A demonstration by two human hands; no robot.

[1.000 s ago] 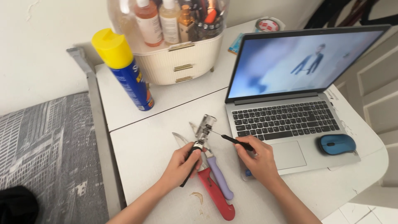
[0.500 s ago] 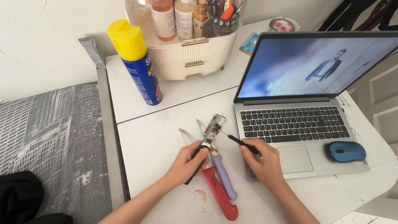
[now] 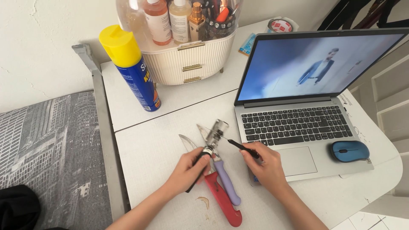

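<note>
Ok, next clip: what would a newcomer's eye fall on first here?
Probably the two hands at the front of the white table: the left hand grips a small silver-headed tool, and the right hand points a thin black tool at it, above a red-handled knife and a purple-handled knife. Next, the yellow-capped blue spray can at the back left and the open laptop on the right.
</note>
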